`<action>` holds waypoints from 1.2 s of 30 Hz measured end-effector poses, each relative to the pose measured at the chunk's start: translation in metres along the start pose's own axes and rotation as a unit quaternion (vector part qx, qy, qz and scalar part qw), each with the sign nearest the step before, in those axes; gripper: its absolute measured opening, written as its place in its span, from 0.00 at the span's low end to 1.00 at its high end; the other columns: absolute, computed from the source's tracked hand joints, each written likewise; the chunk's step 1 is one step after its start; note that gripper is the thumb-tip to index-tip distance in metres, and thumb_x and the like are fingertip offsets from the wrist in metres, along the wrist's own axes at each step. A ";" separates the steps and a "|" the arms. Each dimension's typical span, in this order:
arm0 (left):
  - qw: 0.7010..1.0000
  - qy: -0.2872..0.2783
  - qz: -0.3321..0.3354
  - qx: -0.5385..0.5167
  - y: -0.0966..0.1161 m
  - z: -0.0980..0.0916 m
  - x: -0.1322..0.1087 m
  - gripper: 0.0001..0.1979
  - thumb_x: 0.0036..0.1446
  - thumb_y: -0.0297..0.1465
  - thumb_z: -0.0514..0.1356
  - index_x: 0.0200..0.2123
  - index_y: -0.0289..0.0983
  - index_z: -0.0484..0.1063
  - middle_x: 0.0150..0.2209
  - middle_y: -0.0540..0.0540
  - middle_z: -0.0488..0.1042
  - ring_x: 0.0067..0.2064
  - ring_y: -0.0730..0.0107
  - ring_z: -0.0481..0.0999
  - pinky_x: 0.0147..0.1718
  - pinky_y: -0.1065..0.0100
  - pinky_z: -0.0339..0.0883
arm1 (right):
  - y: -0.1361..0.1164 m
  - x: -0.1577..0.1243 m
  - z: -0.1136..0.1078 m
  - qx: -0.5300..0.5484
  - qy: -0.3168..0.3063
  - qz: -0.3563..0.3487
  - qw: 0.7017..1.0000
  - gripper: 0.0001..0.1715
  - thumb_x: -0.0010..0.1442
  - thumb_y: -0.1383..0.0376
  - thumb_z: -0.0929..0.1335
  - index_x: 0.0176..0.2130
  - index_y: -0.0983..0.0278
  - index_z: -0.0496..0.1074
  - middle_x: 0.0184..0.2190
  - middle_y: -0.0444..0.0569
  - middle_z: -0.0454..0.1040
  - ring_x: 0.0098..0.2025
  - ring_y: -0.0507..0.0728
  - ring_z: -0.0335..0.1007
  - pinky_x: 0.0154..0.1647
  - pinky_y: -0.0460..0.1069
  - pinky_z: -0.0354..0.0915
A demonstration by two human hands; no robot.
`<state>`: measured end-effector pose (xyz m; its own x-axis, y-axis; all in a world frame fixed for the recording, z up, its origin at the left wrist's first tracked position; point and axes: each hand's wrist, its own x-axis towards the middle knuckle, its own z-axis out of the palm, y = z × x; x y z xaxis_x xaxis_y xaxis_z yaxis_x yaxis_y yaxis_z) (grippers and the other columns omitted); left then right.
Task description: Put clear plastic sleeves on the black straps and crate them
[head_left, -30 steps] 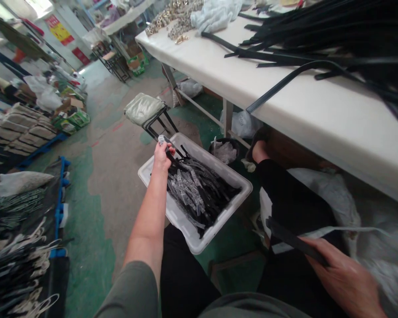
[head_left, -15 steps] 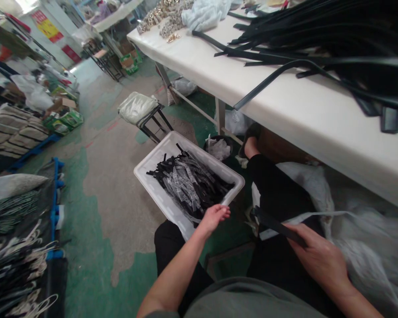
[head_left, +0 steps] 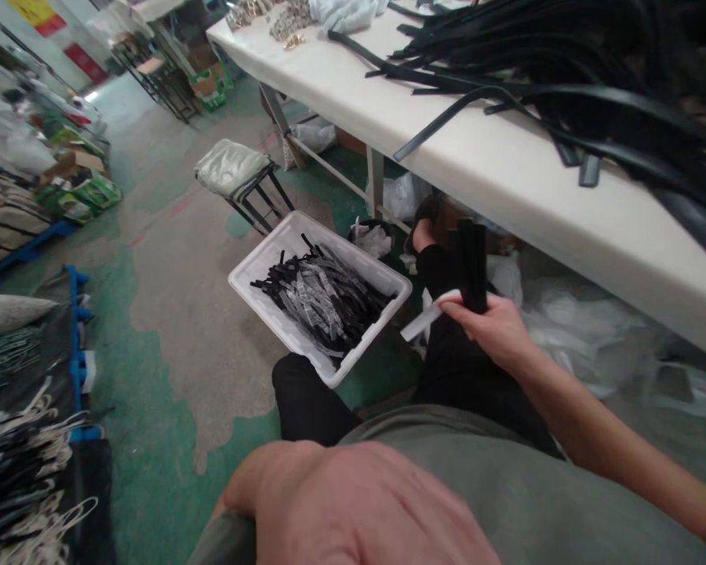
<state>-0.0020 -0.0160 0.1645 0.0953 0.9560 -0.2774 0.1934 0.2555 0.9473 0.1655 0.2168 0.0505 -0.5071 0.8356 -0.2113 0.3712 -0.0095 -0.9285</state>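
Note:
Close to the camera at the bottom, my left hand (head_left: 368,506) shows its back over the grey-green shirt; its fingers are hidden. My right hand (head_left: 500,331) is closed around a small bunch of flat black straps (head_left: 474,267), which point upward above my leg. A white strip (head_left: 422,320) sticks out to the left from the same hand. Left of that hand, a white plastic bin (head_left: 372,337) stands by my knee. Inside it lies a pile of short black straps (head_left: 356,294), many with clear or greyish wrapping.
A long white table (head_left: 447,149) runs along the right, heaped with long black straps (head_left: 506,47). Metal fittings (head_left: 294,17) lie at its far end. A padded stool (head_left: 232,169) stands behind the bin. Plastic bags (head_left: 570,306) lie under the table; a blue pallet (head_left: 78,345) is at left.
My left hand has left the bin's edge and come up close to the camera. The right hand has moved forward and left, turning the black straps upright; the white strip now points left.

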 end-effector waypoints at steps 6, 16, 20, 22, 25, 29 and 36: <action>0.942 0.283 0.084 -0.162 -0.017 0.001 0.045 0.13 0.42 0.47 0.68 0.22 0.46 0.74 0.24 0.47 0.73 0.29 0.63 0.72 0.30 0.61 0.68 | -0.042 -0.010 0.018 0.019 -0.089 -0.109 0.990 0.15 0.53 0.56 0.71 0.33 0.66 0.78 0.23 0.44 0.71 0.19 0.48 0.58 0.20 0.46 0.55; 0.943 0.152 -0.100 -0.278 -0.096 0.020 0.069 0.23 0.43 0.47 0.69 0.33 0.32 0.78 0.29 0.43 0.78 0.28 0.71 0.73 0.30 0.70 0.66 | -0.039 -0.028 0.031 -0.038 -0.234 -0.195 0.952 0.13 0.56 0.61 0.68 0.32 0.67 0.78 0.24 0.44 0.73 0.27 0.51 0.66 0.29 0.46 0.60; 0.930 0.131 -0.126 -0.320 -0.102 0.030 0.072 0.22 0.40 0.45 0.71 0.30 0.32 0.78 0.28 0.42 0.78 0.27 0.70 0.74 0.29 0.70 0.66 | -0.032 -0.033 0.031 -0.022 -0.236 -0.180 0.955 0.13 0.55 0.60 0.68 0.32 0.67 0.78 0.23 0.43 0.71 0.26 0.50 0.64 0.26 0.45 0.58; 0.924 0.135 -0.131 -0.332 -0.102 0.033 0.074 0.20 0.39 0.43 0.71 0.29 0.32 0.78 0.26 0.43 0.78 0.25 0.72 0.73 0.27 0.71 0.64 | -0.029 -0.034 0.030 -0.018 -0.235 -0.172 0.957 0.13 0.55 0.60 0.69 0.32 0.67 0.78 0.22 0.43 0.70 0.25 0.50 0.63 0.25 0.45 0.58; 0.922 0.144 -0.129 -0.335 -0.103 0.037 0.076 0.18 0.38 0.41 0.72 0.26 0.33 0.76 0.25 0.45 0.77 0.23 0.75 0.71 0.25 0.72 0.62 | -0.026 -0.035 0.029 -0.008 -0.231 -0.158 0.960 0.13 0.55 0.60 0.69 0.32 0.67 0.78 0.22 0.43 0.70 0.25 0.49 0.63 0.24 0.44 0.57; 0.920 0.169 -0.121 -0.331 -0.104 0.044 0.079 0.18 0.36 0.39 0.73 0.22 0.33 0.72 0.21 0.48 0.73 0.21 0.77 0.67 0.24 0.72 0.59 | -0.023 -0.035 0.031 0.013 -0.209 -0.118 0.971 0.14 0.54 0.58 0.69 0.34 0.67 0.78 0.25 0.44 0.72 0.23 0.48 0.61 0.22 0.44 0.57; 0.906 0.219 -0.110 -0.345 -0.114 0.054 0.085 0.17 0.37 0.38 0.72 0.22 0.34 0.70 0.20 0.52 0.69 0.21 0.80 0.63 0.22 0.74 0.54 | -0.011 -0.038 0.035 -0.018 -0.161 -0.051 0.985 0.21 0.54 0.51 0.69 0.27 0.68 0.74 0.24 0.47 0.74 0.24 0.49 0.62 0.23 0.45 0.56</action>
<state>0.0372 0.0285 0.0243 -0.2976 0.7972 -0.5253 -0.5105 0.3320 0.7932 0.1535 0.1665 0.0585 -0.7617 0.6136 -0.2080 0.3289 0.0897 -0.9401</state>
